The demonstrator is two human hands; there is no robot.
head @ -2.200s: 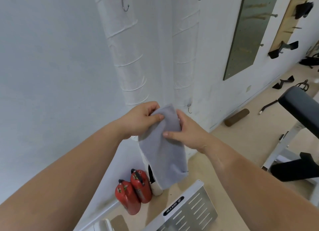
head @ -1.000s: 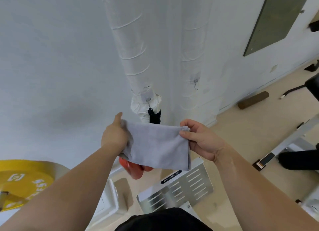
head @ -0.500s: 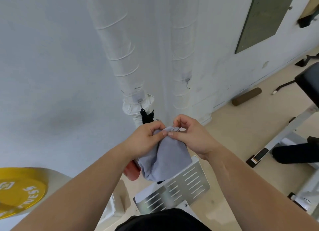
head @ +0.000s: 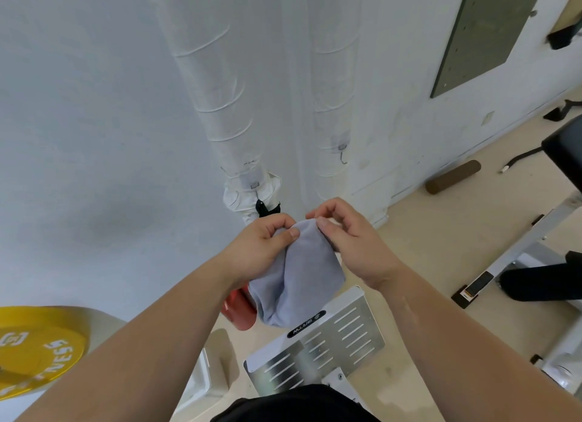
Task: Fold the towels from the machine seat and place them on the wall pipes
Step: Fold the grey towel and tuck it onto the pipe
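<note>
Small grey towel (head: 304, 273) — soft, fuzzy, plain all over. Folded into a thick strip, round at the top, loose and baggy at the bottom, with one deep crease down the middle. Hangs in the air between both hands, in front of the white wrapped pipes (head: 220, 106) on the wall. Left hand (head: 258, 248) pinching the top left edge between thumb and fingers. Right hand (head: 356, 245) with its thumb on the top right edge, fingers curled just above — hard to tell if squeezing or only touching. Under the towel, a red thing (head: 237, 311) and a silver metal plate (head: 330, 343) with slots. Yellow weight plate (head: 34, 349) low on the left.
</note>
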